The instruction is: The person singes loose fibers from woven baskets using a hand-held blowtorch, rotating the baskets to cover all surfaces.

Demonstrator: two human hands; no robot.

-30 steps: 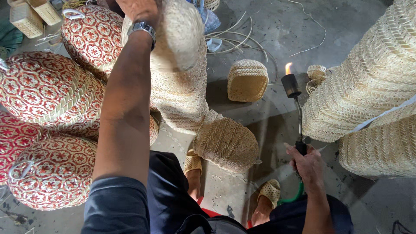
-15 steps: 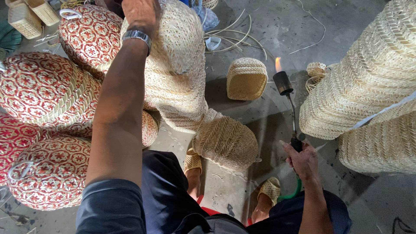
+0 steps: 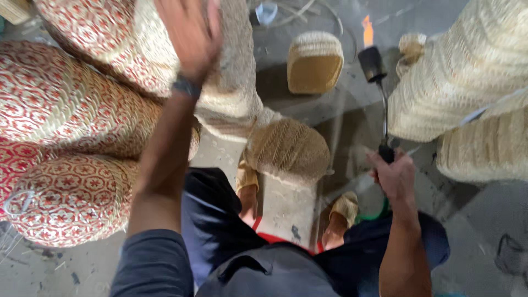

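A tall pale woven basket (image 3: pixel 231 82) is steadied from above by the flat, open left hand (image 3: pixel 190 36), while a lit gas torch (image 3: pixel 377 93), gripped in the closed right hand (image 3: pixel 395 176), is held upright, clear of it.

Three red-patterned woven baskets (image 3: pixel 66 104) lie at the left. Two large pale woven baskets (image 3: pixel 467 71) stand at the right. One plain woven basket (image 3: pixel 231 71) sits under the left hand (image 3: pixel 190 33), one small woven box (image 3: pixel 314 63) on the floor, and one lit gas torch (image 3: pixel 374 66) in the right hand (image 3: pixel 393 176). Two hands show.
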